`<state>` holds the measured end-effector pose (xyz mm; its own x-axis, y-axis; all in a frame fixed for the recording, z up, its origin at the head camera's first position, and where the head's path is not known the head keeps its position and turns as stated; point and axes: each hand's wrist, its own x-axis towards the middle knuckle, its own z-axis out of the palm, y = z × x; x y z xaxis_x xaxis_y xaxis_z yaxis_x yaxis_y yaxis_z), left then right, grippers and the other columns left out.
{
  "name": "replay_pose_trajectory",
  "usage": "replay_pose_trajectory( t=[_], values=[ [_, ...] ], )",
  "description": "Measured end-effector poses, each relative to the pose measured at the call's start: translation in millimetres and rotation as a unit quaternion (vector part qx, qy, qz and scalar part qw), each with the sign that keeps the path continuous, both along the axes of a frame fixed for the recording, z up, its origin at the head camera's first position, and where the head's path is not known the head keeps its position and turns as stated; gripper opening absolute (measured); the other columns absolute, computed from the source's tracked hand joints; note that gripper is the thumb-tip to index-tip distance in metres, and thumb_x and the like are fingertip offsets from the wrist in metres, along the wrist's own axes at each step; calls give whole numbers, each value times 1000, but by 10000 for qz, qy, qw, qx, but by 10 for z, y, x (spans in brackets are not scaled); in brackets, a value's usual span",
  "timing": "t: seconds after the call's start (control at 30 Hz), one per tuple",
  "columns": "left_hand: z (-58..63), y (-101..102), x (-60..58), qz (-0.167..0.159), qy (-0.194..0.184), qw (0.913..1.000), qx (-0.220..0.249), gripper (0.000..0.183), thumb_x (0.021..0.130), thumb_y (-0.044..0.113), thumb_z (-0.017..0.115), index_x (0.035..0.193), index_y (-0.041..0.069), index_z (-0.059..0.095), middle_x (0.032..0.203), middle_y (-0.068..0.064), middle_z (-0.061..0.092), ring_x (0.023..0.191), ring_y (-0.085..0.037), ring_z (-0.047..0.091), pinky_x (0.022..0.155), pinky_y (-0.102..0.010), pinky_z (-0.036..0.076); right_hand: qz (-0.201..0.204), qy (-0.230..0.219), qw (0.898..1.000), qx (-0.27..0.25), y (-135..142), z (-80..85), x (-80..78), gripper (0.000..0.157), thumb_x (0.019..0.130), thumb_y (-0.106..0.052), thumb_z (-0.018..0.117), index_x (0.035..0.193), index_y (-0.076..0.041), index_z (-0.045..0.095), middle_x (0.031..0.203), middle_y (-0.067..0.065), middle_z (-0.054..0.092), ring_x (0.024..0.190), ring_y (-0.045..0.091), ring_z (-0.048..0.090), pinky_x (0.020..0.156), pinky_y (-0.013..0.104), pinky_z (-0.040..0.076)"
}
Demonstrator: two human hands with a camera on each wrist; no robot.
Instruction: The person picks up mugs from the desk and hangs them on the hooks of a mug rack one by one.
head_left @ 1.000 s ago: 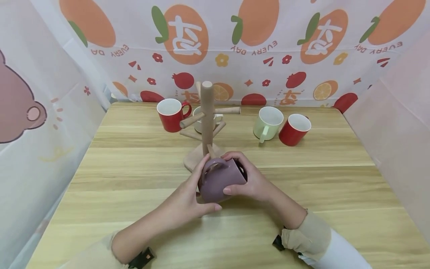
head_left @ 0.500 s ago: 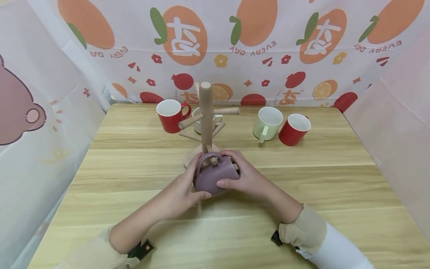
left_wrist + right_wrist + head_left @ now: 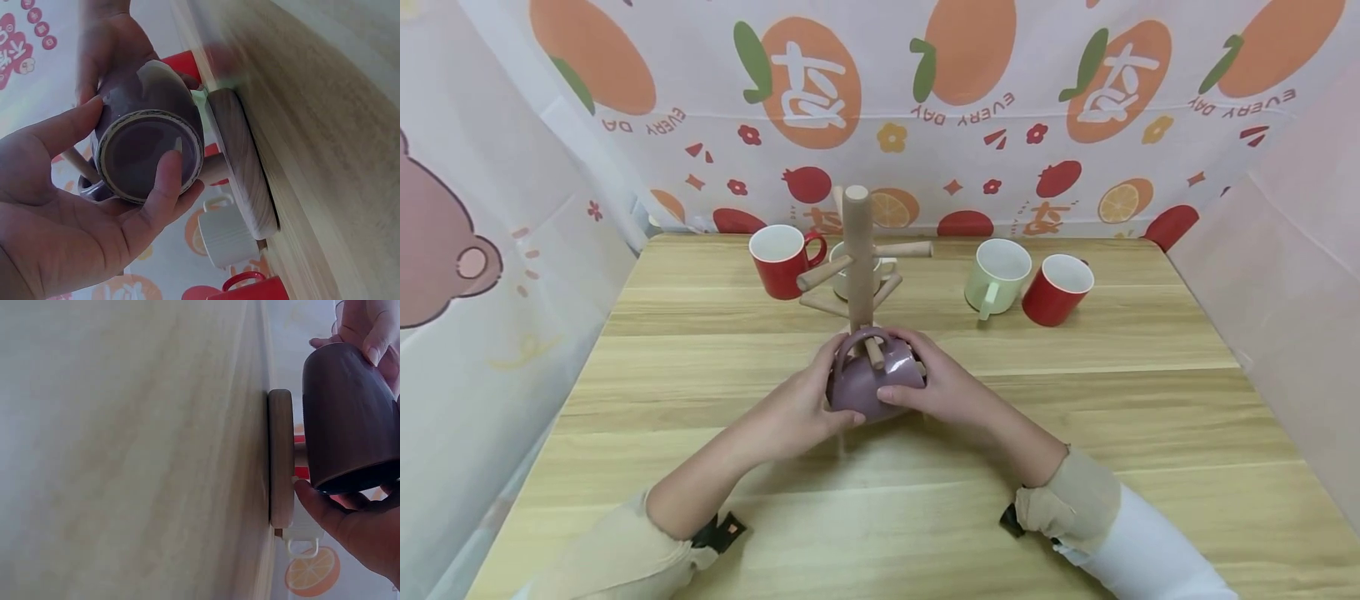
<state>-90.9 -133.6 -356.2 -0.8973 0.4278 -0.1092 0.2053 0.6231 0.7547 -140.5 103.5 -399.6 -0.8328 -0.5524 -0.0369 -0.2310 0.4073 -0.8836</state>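
Note:
Both hands hold a purple mug (image 3: 872, 396) on its side, handle up, at the front of a wooden mug tree (image 3: 861, 283). A low peg (image 3: 874, 353) of the tree pokes through the handle loop toward me. My left hand (image 3: 811, 407) grips the base end; the left wrist view shows the thumb lying across the mug's round bottom (image 3: 140, 153). At the rim end my right hand (image 3: 942, 385) grips the mug, its thumb on the near wall. In the right wrist view the mug (image 3: 347, 419) hangs beside the tree's base (image 3: 281, 456), above the table.
A red mug (image 3: 777, 271) stands at the back left, with a white mug (image 3: 840, 283) partly hidden behind the tree's post. A pale green mug (image 3: 992, 287) and another red mug (image 3: 1052, 296) stand at the back right. A printed curtain (image 3: 970, 167) borders the wooden table (image 3: 1112, 433).
Both hands have brought the purple mug away from me toward the tree. Its handle loop, earlier in front of the low peg's tip, now has the peg poking through.

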Motion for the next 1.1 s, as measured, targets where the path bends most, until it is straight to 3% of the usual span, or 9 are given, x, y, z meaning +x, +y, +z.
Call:
replay_pose_trajectory(
  t=[0.2,0.4,0.53,0.63,0.7,0.77,0.87,0.97,1.1],
  values=[
    [-3,1,-38,16,75,9999,-133,101,85,25,76,157,7,7,152,-22,38,126,-34,53,101,-51,47,-51,-49,9999,76,-14,-9,-36,81,84,-51,73,151,-36,30,150,-2,38,132,19,45,105,47,43],
    [45,18,-84,259,51,9992,-301,113,83,56,71,158,13,0,152,-19,39,127,-32,53,100,-51,48,-38,-30,10000,44,-19,-6,-49,82,83,-52,74,151,-36,30,150,-2,39,131,20,45,105,47,43],
    [111,26,-114,740,466,9940,-662,106,80,67,67,155,10,18,139,-14,52,121,-29,57,91,-50,52,-63,-53,10000,47,-24,-9,-50,83,82,-53,74,151,-34,31,149,-2,40,130,20,46,104,45,44],
    [167,31,-111,1320,1007,9816,-941,95,77,68,69,145,11,36,122,-9,57,107,-27,58,76,-45,53,-24,-66,10000,42,-23,-15,-48,85,83,-51,74,152,-29,30,149,1,41,129,22,48,103,44,46],
    [194,46,-113,1547,1483,9721,-954,95,74,68,72,142,12,39,123,-9,54,107,-26,55,74,-45,51,-6,-62,10000,32,-16,-18,-49,85,83,-49,74,152,-27,30,148,2,41,128,23,49,101,44,47],
    [217,77,-136,1477,1954,9666,-754,101,70,64,78,147,17,33,132,-9,49,114,-26,50,76,-48,53,-5,-49,10000,18,-2,-17,-51,84,84,-47,74,152,-27,30,148,1,41,128,24,50,100,44,48],
    [224,154,-232,1080,2432,9629,-446,115,68,58,82,156,25,16,148,-7,39,128,-25,43,89,-54,52,-61,-68,10000,12,21,-16,-56,82,84,-47,75,151,-29,31,146,-1,43,126,23,51,99,43,49],
    [215,215,-349,715,2279,9709,-164,112,71,50,83,155,36,10,147,-3,40,124,-20,48,87,-47,54,-38,-79,10000,-43,24,-24,-62,82,84,-47,75,151,-30,31,146,-1,42,125,23,52,98,43,49],
    [192,202,-451,335,1816,9828,63,105,73,40,82,153,33,13,135,1,47,107,-15,56,78,-35,55,51,-73,9999,-116,1,-50,-75,83,83,-48,75,151,-29,31,147,-2,42,125,23,53,96,41,51]
  ],
)
